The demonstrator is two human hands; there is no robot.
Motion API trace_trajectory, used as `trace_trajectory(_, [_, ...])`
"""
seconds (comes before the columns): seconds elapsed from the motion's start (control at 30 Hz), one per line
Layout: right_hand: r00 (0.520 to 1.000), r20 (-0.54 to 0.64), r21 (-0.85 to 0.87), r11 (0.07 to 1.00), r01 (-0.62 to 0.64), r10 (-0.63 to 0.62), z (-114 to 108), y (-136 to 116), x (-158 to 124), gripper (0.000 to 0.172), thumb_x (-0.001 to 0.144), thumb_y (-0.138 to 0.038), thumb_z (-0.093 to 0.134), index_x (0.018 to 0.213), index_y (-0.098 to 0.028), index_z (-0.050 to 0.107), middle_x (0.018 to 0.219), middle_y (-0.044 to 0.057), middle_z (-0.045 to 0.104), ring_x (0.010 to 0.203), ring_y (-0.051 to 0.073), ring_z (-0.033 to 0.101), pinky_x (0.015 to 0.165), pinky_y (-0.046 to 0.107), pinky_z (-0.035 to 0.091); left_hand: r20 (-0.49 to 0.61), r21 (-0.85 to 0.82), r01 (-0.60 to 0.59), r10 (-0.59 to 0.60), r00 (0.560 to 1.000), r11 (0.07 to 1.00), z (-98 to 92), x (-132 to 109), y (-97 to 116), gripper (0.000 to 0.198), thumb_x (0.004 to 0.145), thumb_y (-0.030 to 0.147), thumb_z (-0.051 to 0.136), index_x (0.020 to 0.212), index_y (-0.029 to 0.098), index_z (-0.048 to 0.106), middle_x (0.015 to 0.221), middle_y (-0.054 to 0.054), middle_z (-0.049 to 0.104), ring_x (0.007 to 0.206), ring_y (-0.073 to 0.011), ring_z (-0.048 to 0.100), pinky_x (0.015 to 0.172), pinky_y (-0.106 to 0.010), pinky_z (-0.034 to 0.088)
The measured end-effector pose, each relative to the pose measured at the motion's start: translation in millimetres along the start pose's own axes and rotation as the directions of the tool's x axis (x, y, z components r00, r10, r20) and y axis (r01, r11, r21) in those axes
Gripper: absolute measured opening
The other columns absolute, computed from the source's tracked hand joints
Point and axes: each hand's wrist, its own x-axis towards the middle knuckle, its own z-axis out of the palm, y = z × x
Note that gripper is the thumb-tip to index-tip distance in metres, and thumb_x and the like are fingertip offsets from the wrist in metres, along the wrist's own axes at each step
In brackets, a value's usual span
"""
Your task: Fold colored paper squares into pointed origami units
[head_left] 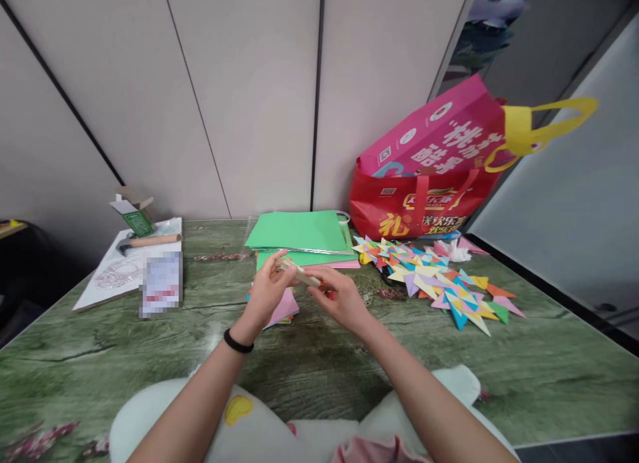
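Observation:
My left hand [267, 289] and my right hand [339, 298] meet above the green table [100, 356], both pinching a small pale folded piece of paper [299, 273] between thumb and fingers. A black band circles my left wrist. Right behind the hands lies a stack of coloured paper sheets [299, 233] with green on top. A pink sheet [285, 307] shows beneath my left hand.
A spread of several folded coloured paper triangles [439, 280] lies to the right. A red and pink bag [434, 177] with yellow handles stands at the back right. At the left sit a hammer [147, 241], a small green box [132, 213] and white sheets [124, 270].

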Motion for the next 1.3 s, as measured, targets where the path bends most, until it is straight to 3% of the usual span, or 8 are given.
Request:
trace_trajectory(0.23, [0.997,0.066,0.043,0.998,-0.042,0.039,0,-2,3,0.030,0.077,-0.027,0.059,0.107,-0.027,0.059,0.113,0.006,0.057,0.102,0.020,0.053,0.069,0.027,0.051,0.040,0.040,0.007,-0.009,0.999,0.999,-0.3,0,-2,0.050,0.071,0.028,0.061,0.117,0.017,0.047,0.113,-0.009,0.054,0.082,-0.0142,0.059,0.073,-0.028,0.050])
trace_trajectory(0.37, [0.985,0.070,0.135,0.977,-0.167,0.159,2,2,3,0.030,0.079,-0.029,0.054,0.109,-0.025,0.054,0.111,0.007,0.058,0.083,0.015,0.061,0.067,0.027,0.051,0.072,0.111,-0.035,0.027,0.997,0.993,-1.0,1,-3,0.055,0.073,0.027,0.058,0.125,0.017,0.041,0.128,-0.012,0.045,0.088,-0.0154,0.058,0.076,-0.027,0.048])
trace_trajectory(0.53, [0.962,0.048,0.308,0.912,-0.271,0.270,5,12,3,0.039,0.076,-0.028,0.057,0.113,-0.023,0.043,0.108,0.008,0.059,0.081,0.016,0.062,0.065,0.027,0.050,0.147,0.255,-0.165,0.130,0.981,0.953,-2.1,4,-12,0.059,0.077,0.029,0.054,0.131,0.018,0.034,0.128,-0.014,0.046,0.084,-0.0163,0.059,0.072,-0.028,0.049])
trace_trajectory(0.63, [0.941,0.031,0.397,0.860,-0.320,0.336,5,17,5,0.037,0.077,-0.029,0.054,0.111,-0.022,0.042,0.090,0.005,0.063,0.070,0.015,0.062,0.057,0.025,0.049,0.167,0.332,-0.267,0.222,0.961,0.905,-3.9,5,-17,0.059,0.078,0.027,0.053,0.133,0.020,0.032,0.127,-0.013,0.046,0.084,-0.0160,0.059,0.070,-0.027,0.048])
trace_trajectory(0.83, [0.882,-0.064,0.485,0.787,-0.382,0.467,1,16,10,0.035,0.075,-0.034,0.052,0.106,-0.019,0.044,0.059,-0.005,0.056,0.050,0.012,0.055,0.046,0.025,0.048,0.255,0.522,-0.360,0.261,0.931,0.773,-5.4,4,-12,0.025,0.080,0.028,0.051,0.098,0.019,0.065,0.107,-0.010,0.059,0.092,-0.0200,0.056,0.073,-0.029,0.045])
trace_trajectory(0.93, [0.872,-0.068,0.504,0.771,-0.389,0.484,-1,14,10,0.035,0.073,-0.038,0.053,0.102,-0.019,0.047,0.060,-0.004,0.057,0.047,0.012,0.053,0.042,0.024,0.046,0.357,0.561,-0.369,0.186,0.915,0.741,-4.8,2,-7,0.026,0.074,0.029,0.060,0.097,0.019,0.066,0.097,-0.009,0.064,0.085,-0.0202,0.058,0.075,-0.031,0.045])
trace_trajectory(1.07, [0.858,-0.084,0.512,0.761,-0.399,0.506,-1,16,10,0.030,0.072,-0.038,0.055,0.096,-0.020,0.051,0.063,-0.002,0.060,0.047,0.012,0.055,0.040,0.022,0.044,0.464,0.570,-0.470,0.208,0.861,0.674,-6.0,0,-6,0.047,0.054,0.021,0.077,0.099,0.022,0.066,0.103,-0.007,0.065,0.097,-0.0235,0.055,0.085,-0.034,0.040])
trace_trajectory(1.3, [0.844,-0.080,0.590,0.707,-0.389,0.531,-3,19,9,0.028,0.063,-0.031,0.063,0.085,-0.017,0.055,0.065,-0.002,0.064,0.050,0.012,0.058,0.048,0.024,0.049,0.427,0.610,-0.458,0.219,0.877,0.646,-8.0,3,-8,0.017,0.067,0.019,0.068,0.083,0.022,0.071,0.079,-0.003,0.072,0.074,-0.0184,0.060,0.071,-0.028,0.041])
